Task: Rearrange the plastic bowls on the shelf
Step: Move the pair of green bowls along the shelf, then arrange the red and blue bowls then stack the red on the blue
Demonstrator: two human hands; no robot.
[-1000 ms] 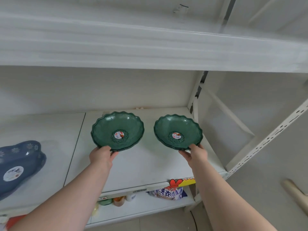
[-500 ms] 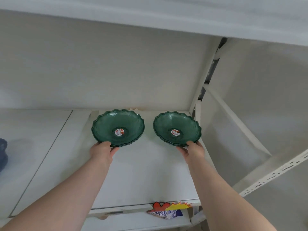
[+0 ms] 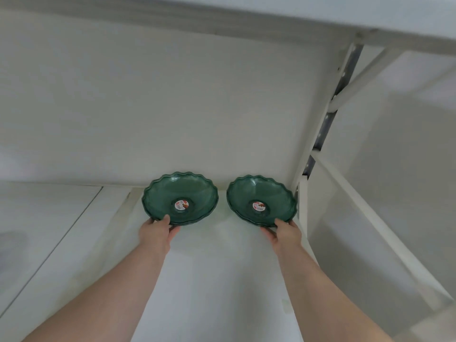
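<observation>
Two green translucent plastic bowls with scalloped rims sit side by side at the back of the white shelf [image 3: 222,267], close to the rear wall. Each has a round red-and-white sticker in its centre. The left green bowl [image 3: 180,193] looks like a small stack; my left hand [image 3: 158,233] grips its near rim, thumb on top. The right green bowl [image 3: 261,196], also stacked, stands by the shelf's right upright; my right hand [image 3: 283,233] holds its near rim the same way.
A white upright post [image 3: 320,134] with a diagonal brace bounds the shelf on the right. The shelf above [image 3: 246,11] hangs overhead. A seam [image 3: 56,238] divides the shelf board on the left, where a blurred dark shape [image 3: 9,243] sits at the edge.
Both hands have pushed the two bowls farther back toward the rear wall. The view has tilted up, so the blue bowl and the lower shelf have dropped out of sight.
</observation>
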